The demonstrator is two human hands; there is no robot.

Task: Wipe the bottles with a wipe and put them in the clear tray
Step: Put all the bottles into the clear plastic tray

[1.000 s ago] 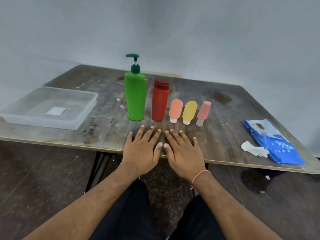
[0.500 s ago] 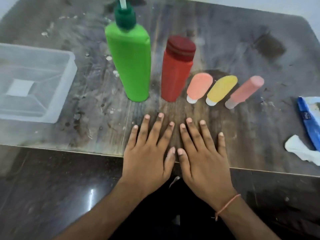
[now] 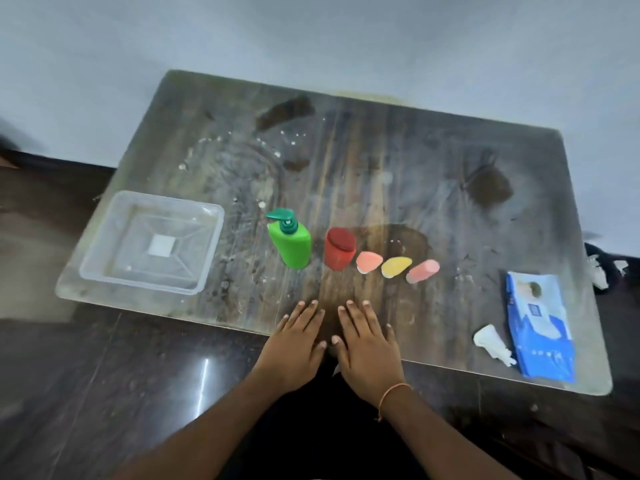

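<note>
Both hands lie flat on the table (image 3: 433, 209) at its near edge, the left hand (image 3: 294, 344) and right hand (image 3: 367, 344) side by side, fingers straight, holding nothing. Just beyond them stand five bottles in a row: green pump (image 3: 291, 245), red (image 3: 339, 249), orange (image 3: 369, 261), yellow (image 3: 396, 266), pink (image 3: 422, 270). The tray (image 3: 204, 251) sits left of the green pump. Far right of the row lie a wipe (image 3: 491, 344) and the blue pack (image 3: 540, 327).

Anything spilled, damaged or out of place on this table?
No spill shows. The table is stained and flecked white. A crumpled wipe already lies loose beside the blue wipe pack. Bottles stand upright in a row.
</note>
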